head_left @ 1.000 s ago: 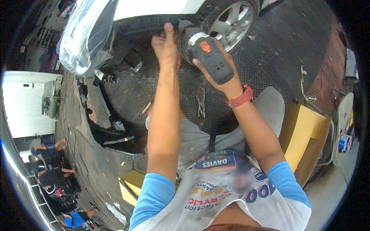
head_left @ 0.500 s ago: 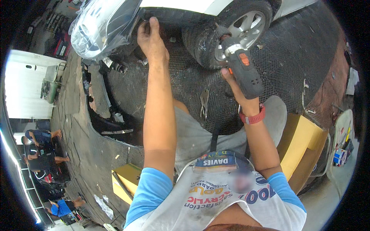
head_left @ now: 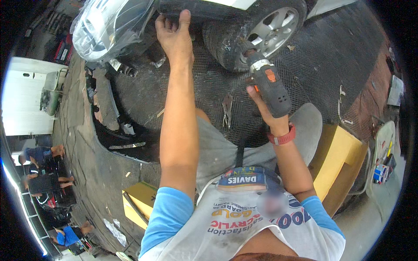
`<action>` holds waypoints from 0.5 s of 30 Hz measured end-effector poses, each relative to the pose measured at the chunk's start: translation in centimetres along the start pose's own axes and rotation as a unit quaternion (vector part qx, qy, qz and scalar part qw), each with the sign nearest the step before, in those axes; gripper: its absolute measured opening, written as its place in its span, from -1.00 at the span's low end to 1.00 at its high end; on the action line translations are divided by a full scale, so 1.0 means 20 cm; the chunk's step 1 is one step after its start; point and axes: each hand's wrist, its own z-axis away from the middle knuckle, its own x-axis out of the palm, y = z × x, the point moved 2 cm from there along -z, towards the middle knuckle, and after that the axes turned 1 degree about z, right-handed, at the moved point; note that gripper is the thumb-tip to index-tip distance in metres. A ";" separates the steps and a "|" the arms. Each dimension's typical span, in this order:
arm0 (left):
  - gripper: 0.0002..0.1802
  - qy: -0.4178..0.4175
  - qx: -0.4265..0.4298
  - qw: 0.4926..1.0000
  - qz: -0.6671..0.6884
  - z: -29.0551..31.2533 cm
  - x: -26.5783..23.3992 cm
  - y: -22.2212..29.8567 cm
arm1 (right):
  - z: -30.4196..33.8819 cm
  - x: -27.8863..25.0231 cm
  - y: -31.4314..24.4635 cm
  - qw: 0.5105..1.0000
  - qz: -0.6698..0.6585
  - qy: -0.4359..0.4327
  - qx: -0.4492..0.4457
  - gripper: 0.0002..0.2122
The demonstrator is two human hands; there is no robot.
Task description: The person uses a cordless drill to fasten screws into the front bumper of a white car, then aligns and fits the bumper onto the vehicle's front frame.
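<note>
My left hand (head_left: 177, 43) is raised at the dark lower edge (head_left: 196, 12) of a white car, beside its front wheel. Its thumb points up and its fingers are curled; what they grip, if anything, is hidden. In my right hand (head_left: 266, 106) is a black cordless drill (head_left: 273, 85) with orange details, my fingers wrapped round its handle. The drill's nose points toward the tyre (head_left: 224, 45) and overlaps it in view. Clear plastic film (head_left: 102, 37) wraps the car's front corner, left of my left hand.
Pliers (head_left: 227, 112) lie on the black ribbed mat between my arms. A long black curved car part (head_left: 101, 138) rests at left. Cardboard boxes (head_left: 328, 158) stand by my right side and left. A chair (head_left: 378, 150) holds small items. Several people sit far left.
My left hand has gone slightly up against the car's dark lower edge, its thumb more upright. My right hand and the drill sit a little lower and further left.
</note>
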 end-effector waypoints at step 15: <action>-0.03 -0.024 -0.020 0.999 -0.009 0.06 0.21 -0.18 | 0.07 -0.11 0.08 0.997 -0.027 0.006 0.067 -0.64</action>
